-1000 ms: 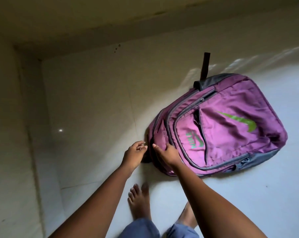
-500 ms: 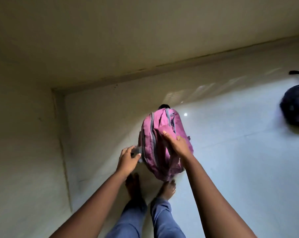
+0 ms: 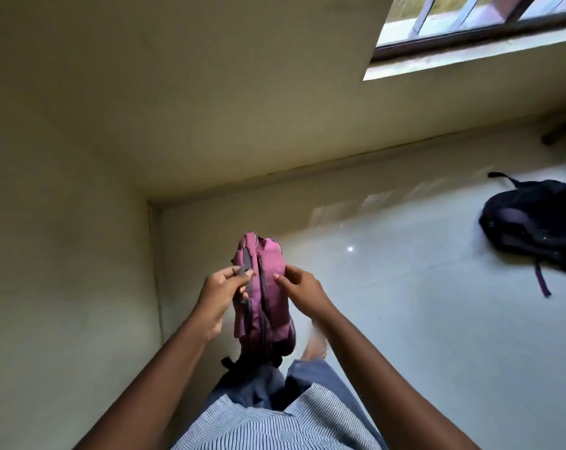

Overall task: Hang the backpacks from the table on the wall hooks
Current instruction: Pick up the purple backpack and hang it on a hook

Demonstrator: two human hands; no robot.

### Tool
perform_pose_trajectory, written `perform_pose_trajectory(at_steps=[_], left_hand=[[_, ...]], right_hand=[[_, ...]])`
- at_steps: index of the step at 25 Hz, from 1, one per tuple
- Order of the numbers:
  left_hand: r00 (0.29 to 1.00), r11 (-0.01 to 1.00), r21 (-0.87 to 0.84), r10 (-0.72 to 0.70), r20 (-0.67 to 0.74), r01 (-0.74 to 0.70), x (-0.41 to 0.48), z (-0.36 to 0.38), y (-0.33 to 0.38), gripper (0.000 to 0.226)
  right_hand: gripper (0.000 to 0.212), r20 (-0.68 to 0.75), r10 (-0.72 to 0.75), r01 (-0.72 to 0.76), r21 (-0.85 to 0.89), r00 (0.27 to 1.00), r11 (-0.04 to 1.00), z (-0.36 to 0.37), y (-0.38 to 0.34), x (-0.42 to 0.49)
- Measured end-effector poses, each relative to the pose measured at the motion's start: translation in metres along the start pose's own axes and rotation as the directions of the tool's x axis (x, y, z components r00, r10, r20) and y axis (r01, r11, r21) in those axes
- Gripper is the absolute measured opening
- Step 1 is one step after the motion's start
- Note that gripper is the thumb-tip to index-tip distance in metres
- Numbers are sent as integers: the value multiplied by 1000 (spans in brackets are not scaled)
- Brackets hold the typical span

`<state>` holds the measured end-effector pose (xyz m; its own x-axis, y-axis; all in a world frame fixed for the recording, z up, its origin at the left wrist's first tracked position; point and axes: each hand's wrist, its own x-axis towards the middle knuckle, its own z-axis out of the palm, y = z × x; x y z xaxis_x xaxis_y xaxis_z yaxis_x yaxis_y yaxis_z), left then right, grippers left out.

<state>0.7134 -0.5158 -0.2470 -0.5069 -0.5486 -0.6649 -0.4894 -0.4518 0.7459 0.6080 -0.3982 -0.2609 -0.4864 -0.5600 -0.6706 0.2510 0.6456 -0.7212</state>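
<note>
A purple backpack (image 3: 263,297) hangs upright between my hands, lifted off the floor in front of my legs. My left hand (image 3: 221,295) pinches a grey strap at the bag's upper left side. My right hand (image 3: 302,292) grips the bag's right side with curled fingers. A second backpack (image 3: 534,222), dark blue-black, lies flat on the pale floor at the right, its straps trailing toward me. No wall hooks are in view.
Cream walls meet in a corner (image 3: 151,206) just left of the purple bag. A window (image 3: 470,24) sits high at the upper right. A dark furniture leg (image 3: 560,133) shows at the right edge. My bare foot (image 3: 315,347) stands on the tiled floor.
The purple backpack went from lying flat on the floor to being lifted upright in both hands. The view tilted up, bringing the window and the dark backpack fully into sight.
</note>
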Motion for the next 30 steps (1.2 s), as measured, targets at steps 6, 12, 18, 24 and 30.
perform_pose_trajectory(at_steps=[6, 12, 18, 24, 30], left_hand=[[914, 844, 379, 281, 292, -380, -56, -27, 57, 19], [706, 493, 519, 352, 614, -698, -83, -31, 181, 5], [684, 474, 508, 612, 398, -719, -37, -13, 235, 28], [690, 692, 134, 720, -66, -709, 12, 36, 281, 19], [513, 554, 106, 815, -270, -826, 30, 65, 363, 16]], right_hand=[[42, 104, -521, 522, -351, 847, 778, -8, -67, -60], [19, 76, -794, 745, -409, 603, 527, -30, -126, -58], [16, -154, -860, 805, -304, 486, 509, -75, -192, -20], [15, -170, -822, 824, -76, 544, 561, -128, -261, 27], [15, -85, -840, 840, -46, 535, 540, -181, -353, 43]])
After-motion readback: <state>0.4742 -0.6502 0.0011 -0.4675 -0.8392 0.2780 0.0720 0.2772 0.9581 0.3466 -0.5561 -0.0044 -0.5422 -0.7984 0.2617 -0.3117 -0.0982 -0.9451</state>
